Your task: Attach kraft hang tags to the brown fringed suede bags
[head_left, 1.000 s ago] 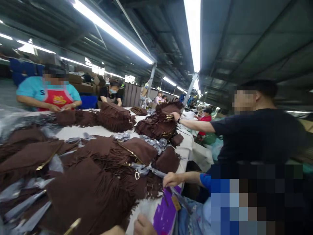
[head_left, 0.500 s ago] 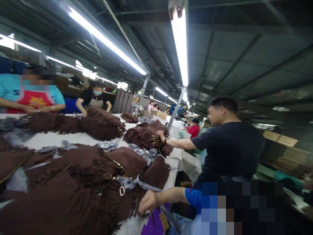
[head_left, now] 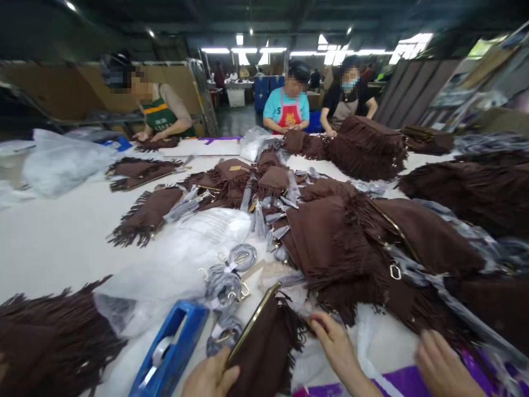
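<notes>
At the bottom of the head view, my left hand (head_left: 212,375) is closed on the zipper edge of a dark brown fringed bag (head_left: 262,342). The bag is tilted, its gold zipper slanting up to the right. To its right, my right hand (head_left: 339,347) has thumb and fingers pinched together by the bag's fringe; what sits between them is too small to make out. Left of the bag lies a blue tape dispenser (head_left: 173,347), and beyond it are coiled grey straps in clear wrap (head_left: 225,284). A large pile of brown fringed bags (head_left: 330,237) rises beyond my right hand.
Another person's blurred hand (head_left: 444,364) is close on my right, above purple material (head_left: 400,380). Clear plastic bags (head_left: 185,248) and a brown fringed stack (head_left: 45,336) lie on the white table (head_left: 53,237). Several co-workers stand across it, one in a green apron (head_left: 163,118).
The view has swung left from the right-hand side of the table. My two hands and the bag between them have come into sight; the neighbour's hand now appears at lower right.
</notes>
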Tool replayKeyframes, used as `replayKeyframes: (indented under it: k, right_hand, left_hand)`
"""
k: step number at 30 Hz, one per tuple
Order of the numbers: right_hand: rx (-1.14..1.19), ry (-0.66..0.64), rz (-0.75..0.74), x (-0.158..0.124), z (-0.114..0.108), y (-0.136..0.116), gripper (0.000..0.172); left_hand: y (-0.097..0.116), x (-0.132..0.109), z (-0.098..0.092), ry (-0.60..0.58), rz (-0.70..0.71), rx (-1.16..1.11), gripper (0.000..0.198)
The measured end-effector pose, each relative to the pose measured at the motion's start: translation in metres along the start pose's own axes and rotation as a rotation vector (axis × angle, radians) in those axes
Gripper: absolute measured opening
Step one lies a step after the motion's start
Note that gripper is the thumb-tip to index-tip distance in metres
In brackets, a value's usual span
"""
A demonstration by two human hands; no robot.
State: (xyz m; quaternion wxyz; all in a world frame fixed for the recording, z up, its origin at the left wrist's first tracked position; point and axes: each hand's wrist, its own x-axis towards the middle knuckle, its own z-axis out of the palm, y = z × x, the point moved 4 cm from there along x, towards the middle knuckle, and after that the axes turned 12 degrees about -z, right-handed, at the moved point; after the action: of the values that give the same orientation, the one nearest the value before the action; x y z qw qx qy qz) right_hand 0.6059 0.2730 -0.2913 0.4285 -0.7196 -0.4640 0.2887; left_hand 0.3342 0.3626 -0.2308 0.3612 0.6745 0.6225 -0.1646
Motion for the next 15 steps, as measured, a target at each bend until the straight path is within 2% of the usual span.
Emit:
replayKeyframes:
  k: [2,5,7,10,12,15]
  right_hand:
    - [-0.035,-0.019,-0.059,0.007,0.003,-0.01,0.024]
    - [-0.07,-0.026,-0.154,0.018,0.009,-0.025,0.021]
    - [-0.077,-0.001,-0.209,0.023,0.009,-0.036,0.02]
    - [-0.048,0.039,-0.314,0.024,0.007,-0.053,0.018]
    - [-0.012,0.066,-0.396,0.018,0.006,-0.065,0.017]
    - [0.024,0.104,-0.434,0.001,0.008,-0.075,0.019]
  left_hand:
    - [0.004,-0.003,0.0,-0.027,0.047,-0.082,0.023]
    - [0.003,-0.011,-0.007,-0.063,0.081,-0.357,0.022]
    - [0.003,-0.018,-0.016,-0.095,0.05,-0.581,0.025]
    - [0.009,-0.029,-0.037,-0.116,-0.068,-0.953,0.03]
    - [0.018,-0.036,-0.056,-0.05,-0.155,-1.213,0.037]
    - [0.027,-0.05,-0.085,0.178,-0.188,-1.514,0.057]
